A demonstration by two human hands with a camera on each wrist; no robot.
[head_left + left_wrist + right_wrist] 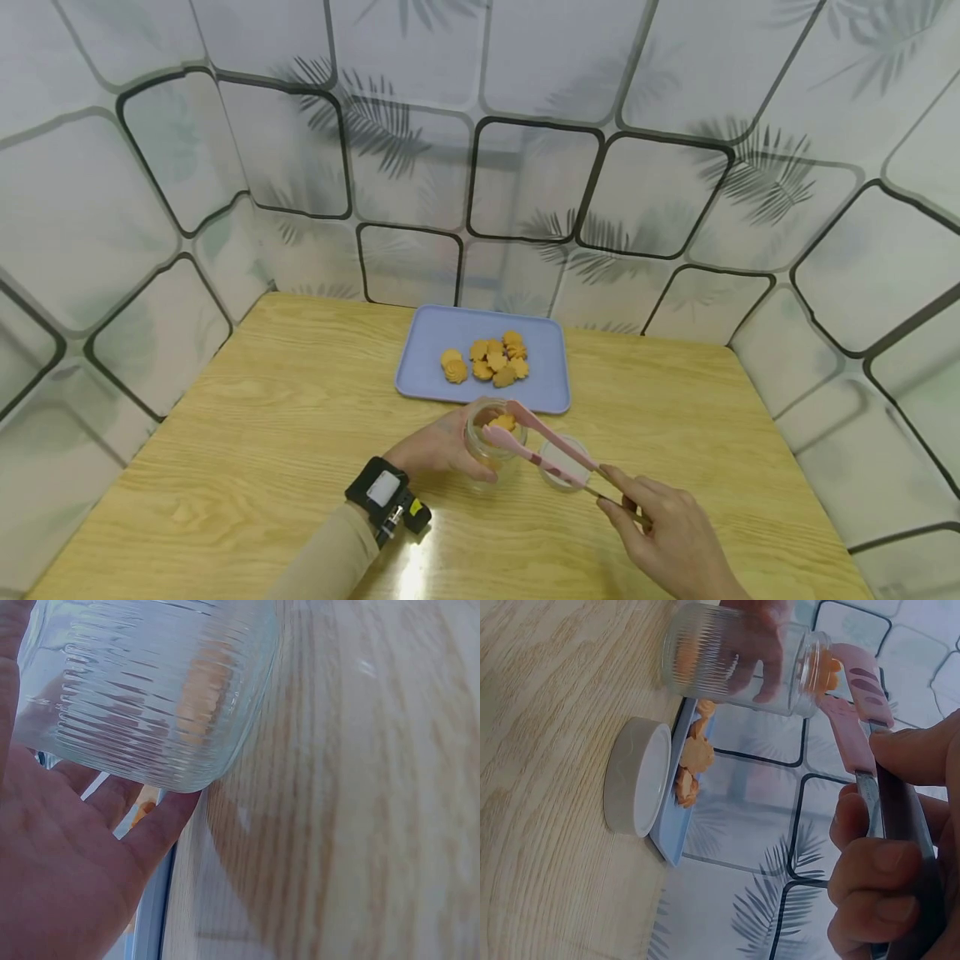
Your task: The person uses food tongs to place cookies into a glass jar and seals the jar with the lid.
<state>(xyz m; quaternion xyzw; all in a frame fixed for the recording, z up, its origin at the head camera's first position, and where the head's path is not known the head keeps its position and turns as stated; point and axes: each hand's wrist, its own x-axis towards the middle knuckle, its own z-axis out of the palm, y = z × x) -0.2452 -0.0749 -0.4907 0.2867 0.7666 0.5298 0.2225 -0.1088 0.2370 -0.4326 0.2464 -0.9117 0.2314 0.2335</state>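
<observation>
Transferring cookies: left hand (438, 446) grips glass jar (489, 433); right hand (675, 537) squeezes pink tongs (540, 446) on one cookie (504, 422) at the mouth. Roughly eight remain on blue tray (431, 379).

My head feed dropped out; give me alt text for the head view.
The right hand holds pink tongs with a cookie at the mouth of a glass jar gripped by the left hand. More cookies lie on the blue tray behind.
</observation>
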